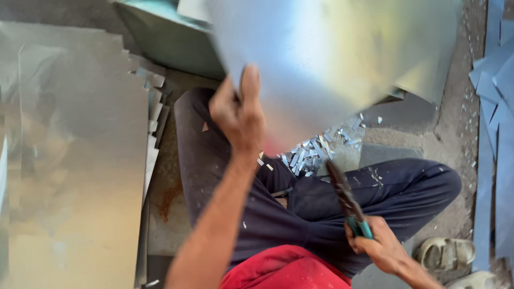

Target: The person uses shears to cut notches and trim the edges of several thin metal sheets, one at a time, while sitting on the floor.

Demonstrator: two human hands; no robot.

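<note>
Two hands are seen from above. A big shiny metal sheet (332,59) is gripped at its lower edge by the left hand (239,115), with the thumb on the near face and the fingers closed around the edge. One sheet is held, and it is blurred; it is lifted in front of the person and fans up and to the right, away from the body. One pair of metal snips (347,200) is held by the right hand (381,247), which is closed tight around the teal handles. The long axis of the snips runs from the lower right up to the upper left, and the dark blades point toward the sheet but are kept apart from it. Whether the blades are open cannot be told.

Two legs in dark trousers (300,208) are folded under the hands. One heap of many small silver offcuts (310,152) is seen on the floor between the knees. One stack of flat sheets (69,160) is laid at the left, several blue-grey strips (495,123) at the right, and two pale sandals (450,254) are placed near the right hand
</note>
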